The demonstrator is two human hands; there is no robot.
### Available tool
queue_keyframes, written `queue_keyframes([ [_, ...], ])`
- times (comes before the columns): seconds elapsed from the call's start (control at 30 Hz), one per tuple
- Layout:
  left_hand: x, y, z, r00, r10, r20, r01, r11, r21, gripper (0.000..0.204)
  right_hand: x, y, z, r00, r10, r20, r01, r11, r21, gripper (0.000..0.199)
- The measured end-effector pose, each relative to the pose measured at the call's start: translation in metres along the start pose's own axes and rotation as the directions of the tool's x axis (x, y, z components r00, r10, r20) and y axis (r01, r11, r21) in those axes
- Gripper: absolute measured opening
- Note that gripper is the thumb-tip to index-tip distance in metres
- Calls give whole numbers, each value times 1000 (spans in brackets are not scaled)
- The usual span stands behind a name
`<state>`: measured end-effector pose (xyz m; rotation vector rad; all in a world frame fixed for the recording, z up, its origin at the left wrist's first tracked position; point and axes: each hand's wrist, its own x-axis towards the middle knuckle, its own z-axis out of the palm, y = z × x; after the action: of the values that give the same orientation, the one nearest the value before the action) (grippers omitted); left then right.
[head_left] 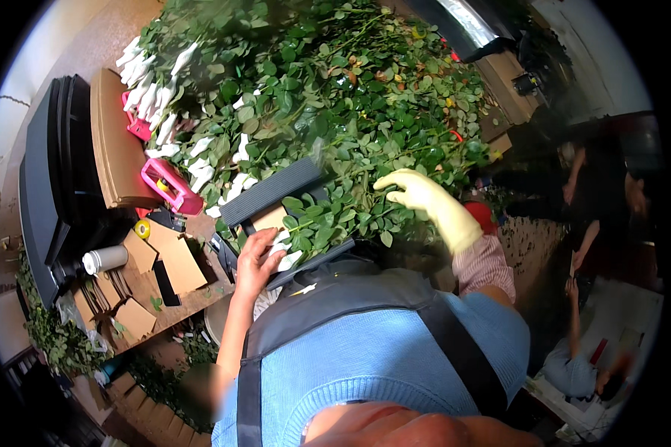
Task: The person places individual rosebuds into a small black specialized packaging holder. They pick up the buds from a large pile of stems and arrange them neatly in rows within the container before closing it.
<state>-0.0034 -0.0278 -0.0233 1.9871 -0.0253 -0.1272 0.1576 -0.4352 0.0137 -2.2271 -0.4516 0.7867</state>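
Observation:
My bare left hand (254, 262) is at the near end of a bundle of leafy rose stems, its fingers bent around white-sleeved rose heads (291, 261). The bundle (335, 223) lies in a dark corrugated cardboard wrap (272, 191), whose tan inner face shows in part. My right hand (419, 195), in a pale yellow rubber glove, is held over the leaves at the stem side. Its fingers are apart and curved, with nothing seen in them. Beyond both hands spreads a big heap of roses (306, 97), several with white sleeves on their heads.
Pink plastic holders (173, 186) stand left of the heap. Further left are a brown cardboard sheet (115, 141), dark stacked sheets (56, 171), a yellow tape roll (142, 229), a white cylinder (105, 259) and cardboard pieces (175, 261). Other people's arms (574, 316) show at right.

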Motion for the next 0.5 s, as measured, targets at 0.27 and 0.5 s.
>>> queue_keyframes([
  [0.27, -7, -3, 3, 998, 61, 20, -64, 983, 173, 64, 67, -113, -49, 943, 233, -237, -251, 967, -50, 43],
  [0.5, 12, 5, 3, 972, 228, -52, -189, 899, 395, 30, 200, -91, 6, 951, 249, 182, 77, 379, -922, 41],
])
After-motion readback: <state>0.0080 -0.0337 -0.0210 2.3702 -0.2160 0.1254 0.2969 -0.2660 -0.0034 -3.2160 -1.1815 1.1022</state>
